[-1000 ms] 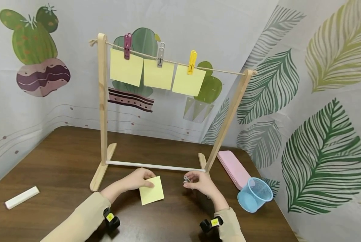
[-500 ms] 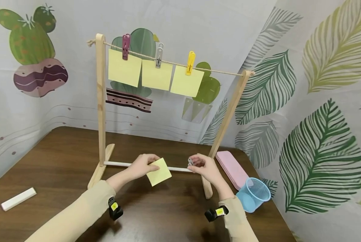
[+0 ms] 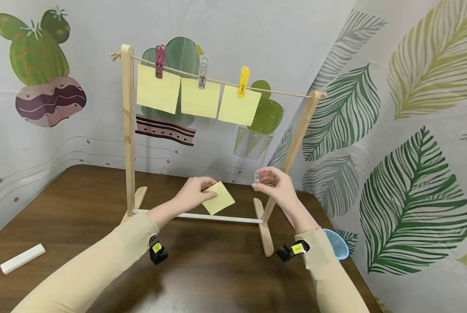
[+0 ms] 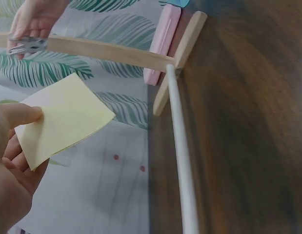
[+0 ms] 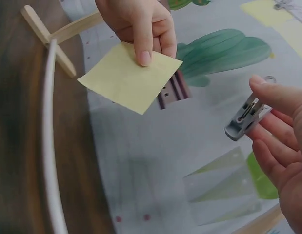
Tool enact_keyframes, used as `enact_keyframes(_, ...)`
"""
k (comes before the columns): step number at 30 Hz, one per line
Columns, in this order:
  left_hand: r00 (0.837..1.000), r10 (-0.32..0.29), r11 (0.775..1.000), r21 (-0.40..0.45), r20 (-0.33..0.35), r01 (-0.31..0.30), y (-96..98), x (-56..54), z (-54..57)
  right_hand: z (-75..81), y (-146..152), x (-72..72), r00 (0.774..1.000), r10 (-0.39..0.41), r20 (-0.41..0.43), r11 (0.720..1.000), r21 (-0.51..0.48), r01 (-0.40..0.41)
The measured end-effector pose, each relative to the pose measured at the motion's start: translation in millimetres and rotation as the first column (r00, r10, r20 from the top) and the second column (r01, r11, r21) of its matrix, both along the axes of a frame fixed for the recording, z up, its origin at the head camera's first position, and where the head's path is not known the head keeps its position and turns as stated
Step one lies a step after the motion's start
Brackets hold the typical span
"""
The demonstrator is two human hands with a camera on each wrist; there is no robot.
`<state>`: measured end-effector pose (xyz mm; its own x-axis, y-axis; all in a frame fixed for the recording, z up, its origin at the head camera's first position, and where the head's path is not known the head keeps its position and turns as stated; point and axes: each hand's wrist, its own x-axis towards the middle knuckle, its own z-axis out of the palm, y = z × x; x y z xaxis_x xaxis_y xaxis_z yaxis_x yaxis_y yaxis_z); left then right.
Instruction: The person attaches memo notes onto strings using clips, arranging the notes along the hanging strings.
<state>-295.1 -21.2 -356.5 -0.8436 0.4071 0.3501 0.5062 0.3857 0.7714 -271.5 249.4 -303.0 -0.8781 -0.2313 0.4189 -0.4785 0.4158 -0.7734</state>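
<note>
My left hand (image 3: 194,193) pinches a yellow sticky note (image 3: 219,199) between thumb and fingers, in the air above the white crossbar (image 3: 218,217). To its right, my right hand (image 3: 278,187) holds a grey clothespin (image 3: 256,177) by one end; the right wrist view shows the clothespin (image 5: 248,114) between thumb and fingers. Both hands are below the rope (image 3: 284,92) of a wooden stand. Three yellow notes hang from it: one under a purple clothespin (image 3: 160,61), one under a grey clothespin (image 3: 203,71) and one under a yellow clothespin (image 3: 243,81).
The stand's wooden posts (image 3: 128,130) rise at both sides of the rope. A white bar-shaped object (image 3: 22,259) lies at the table's left. Behind my right arm are a blue mesh cup (image 3: 337,244) and a pink case (image 4: 165,39), both partly hidden in the head view.
Both hands have risen from near the table toward the rope, carrying the note and the clothespin. They have also shifted to the right. The hanging notes stay in place.
</note>
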Motion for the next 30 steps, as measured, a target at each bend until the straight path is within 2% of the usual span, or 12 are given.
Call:
enact_keyframes(6,0.999,0.002,1.0,0.031,-0.045,-0.001,9.5,-0.8,22.1,31.5,5.7,-2.5,1.0,0.016,-0.009,0.992,-0.126,-0.018)
enact_keyframes(11,0.998,0.001,0.997,0.081,-0.064,0.004,19.3,0.4,37.7,53.5,9.2,-6.1,0.998,0.022,-0.058,0.982,-0.184,-0.032)
enact_keyframes(15,0.995,0.024,0.992,0.127,-0.1,-0.011,28.7,2.9,52.2,70.7,7.9,-8.3,0.994,0.038,-0.102,0.982,-0.181,-0.056)
enact_keyframes(21,0.992,0.049,0.978,0.207,-0.118,-0.024,47.2,2.1,70.0,94.6,8.1,-10.3,0.987,0.02,-0.162,0.991,-0.125,-0.041)
enact_keyframes(30,0.978,0.094,0.957,0.288,-0.188,-0.036,68.8,3.5,104.4,130.7,5.4,-12.1,0.959,-0.005,-0.282,0.984,-0.171,-0.045)
